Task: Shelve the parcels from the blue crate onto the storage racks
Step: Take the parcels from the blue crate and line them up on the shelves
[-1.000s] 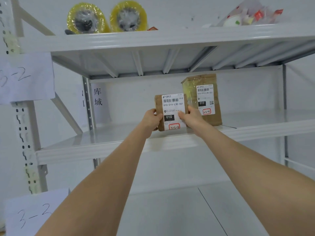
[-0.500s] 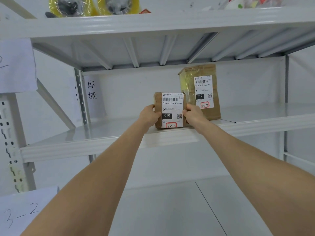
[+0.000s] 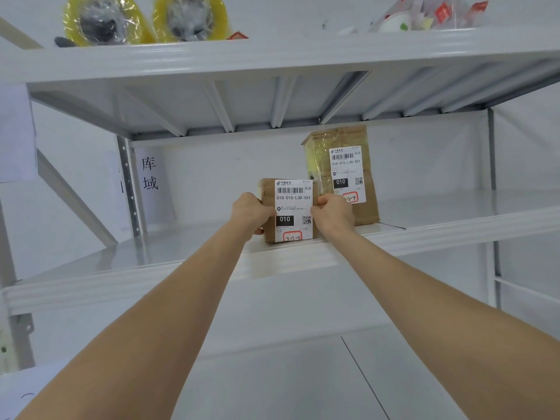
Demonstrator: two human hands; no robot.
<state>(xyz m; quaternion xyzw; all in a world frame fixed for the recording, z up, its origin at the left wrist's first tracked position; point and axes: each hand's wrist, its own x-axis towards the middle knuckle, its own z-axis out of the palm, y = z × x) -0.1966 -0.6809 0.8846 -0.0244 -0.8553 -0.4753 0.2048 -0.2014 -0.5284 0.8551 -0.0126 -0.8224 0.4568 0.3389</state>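
A yellow tape roll [image 3: 106, 21] wrapped in clear film stands just beside a second tape roll [image 3: 189, 18]. A crinkled clear bag [image 3: 424, 15] of small packets lies well apart to their right. A white paper sign [image 3: 151, 177] bearing two black characters hangs on the back wall [image 3: 227, 177].

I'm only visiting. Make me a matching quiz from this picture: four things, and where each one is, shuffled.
Things:
1 small parcel
2 tall parcel
3 tape rolls
4 sign

Places:
A on the top shelf
B gripped by the left hand and right hand
C on the back wall, left
D upright, further back on the middle shelf

Pairs: 1-B, 2-D, 3-A, 4-C
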